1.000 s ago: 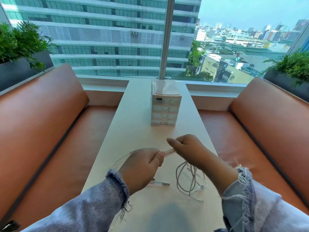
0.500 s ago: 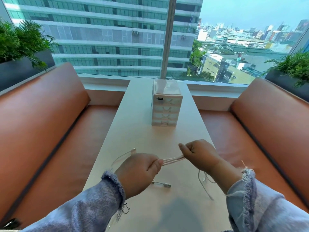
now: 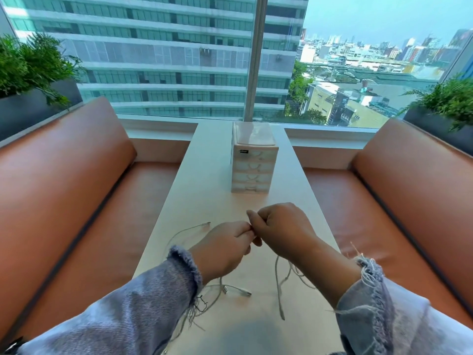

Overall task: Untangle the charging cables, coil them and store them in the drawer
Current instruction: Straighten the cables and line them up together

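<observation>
White charging cables (image 3: 280,283) hang in loose strands under my right hand (image 3: 279,226), down to the white table (image 3: 204,196). More cable (image 3: 184,233) curves out to the left of my left hand (image 3: 222,248), and a plug end (image 3: 236,291) lies on the table below it. Both hands meet above the table, fingertips touching, each with fingers curled and pinching the cable between them. A small white drawer unit (image 3: 253,162) with several shut drawers stands farther back on the table, in front of the window.
Orange leather benches (image 3: 76,188) flank the narrow table on both sides. Planters with green plants (image 3: 30,62) sit behind each backrest. A large window closes off the far end.
My hands had pulled apart with a stretch of cable taut between them; now they have come back together, and the hanging strands swing under my right hand.
</observation>
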A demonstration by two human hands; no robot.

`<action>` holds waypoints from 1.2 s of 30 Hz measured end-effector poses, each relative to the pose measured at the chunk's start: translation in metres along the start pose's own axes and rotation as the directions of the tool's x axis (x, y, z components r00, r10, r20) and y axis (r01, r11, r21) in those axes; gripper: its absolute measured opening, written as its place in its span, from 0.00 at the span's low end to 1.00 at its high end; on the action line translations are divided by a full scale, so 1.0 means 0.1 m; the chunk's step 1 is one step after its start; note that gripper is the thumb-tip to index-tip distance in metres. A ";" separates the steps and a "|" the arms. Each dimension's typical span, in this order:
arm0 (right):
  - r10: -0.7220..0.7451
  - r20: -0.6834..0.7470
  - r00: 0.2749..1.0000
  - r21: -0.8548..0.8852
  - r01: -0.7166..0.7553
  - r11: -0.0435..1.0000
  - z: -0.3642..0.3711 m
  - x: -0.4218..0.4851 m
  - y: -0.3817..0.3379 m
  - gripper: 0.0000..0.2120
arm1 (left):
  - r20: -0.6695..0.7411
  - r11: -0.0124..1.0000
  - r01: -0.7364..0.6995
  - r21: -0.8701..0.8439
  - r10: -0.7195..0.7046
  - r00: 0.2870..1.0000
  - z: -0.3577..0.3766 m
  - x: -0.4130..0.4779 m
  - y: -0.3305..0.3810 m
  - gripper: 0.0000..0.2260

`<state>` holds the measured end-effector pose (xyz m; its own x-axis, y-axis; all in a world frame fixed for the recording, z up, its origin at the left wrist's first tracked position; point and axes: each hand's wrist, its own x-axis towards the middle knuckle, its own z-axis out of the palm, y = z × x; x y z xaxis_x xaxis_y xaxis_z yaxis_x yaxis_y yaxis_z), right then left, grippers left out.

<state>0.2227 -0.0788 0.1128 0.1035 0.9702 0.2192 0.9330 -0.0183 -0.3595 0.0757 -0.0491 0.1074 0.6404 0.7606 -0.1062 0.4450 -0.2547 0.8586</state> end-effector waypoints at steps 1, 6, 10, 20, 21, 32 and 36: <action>-0.005 0.004 1.000 0.004 0.005 1.000 0.01 -0.01 0.03 0.25 | -0.017 0.999 -0.019 0.043 0.020 1.000 0.01 0.00 0.00 0.14; -0.150 -0.005 0.989 -0.132 0.148 0.980 0.11 -0.01 0.23 0.33 | -0.052 0.953 -0.093 0.288 0.112 0.992 0.05 -0.05 -0.03 0.14; -0.077 0.044 0.996 -0.051 0.080 0.996 0.10 -0.03 0.46 0.30 | -0.074 0.944 -0.125 0.306 0.154 0.985 0.01 -0.11 -0.04 0.14; -0.073 -0.031 0.997 -0.165 0.067 0.984 0.20 -0.09 0.72 0.29 | -0.081 0.954 -0.127 0.272 0.154 0.985 -0.05 -0.13 -0.07 0.16; -0.062 -0.019 0.998 -0.169 0.058 0.984 0.21 -0.10 0.74 0.29 | -0.084 0.956 -0.129 0.264 0.157 0.984 -0.03 -0.14 -0.07 0.16; 0.271 0.147 0.951 0.523 -0.307 0.795 0.16 -0.09 0.94 0.29 | -0.236 0.981 -0.134 0.138 0.164 0.958 -0.24 -0.09 -0.11 0.17; 0.228 0.191 0.955 0.648 -0.297 0.701 0.14 -0.12 0.92 0.22 | -0.244 0.990 -0.131 0.056 0.141 0.960 -0.30 -0.07 -0.11 0.17</action>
<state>0.3027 -0.0884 0.0640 0.2455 0.9683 -0.0459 0.4001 -0.1444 -0.9050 0.0478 -0.0333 0.1137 0.5242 0.8398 0.1411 0.3921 -0.3851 0.8354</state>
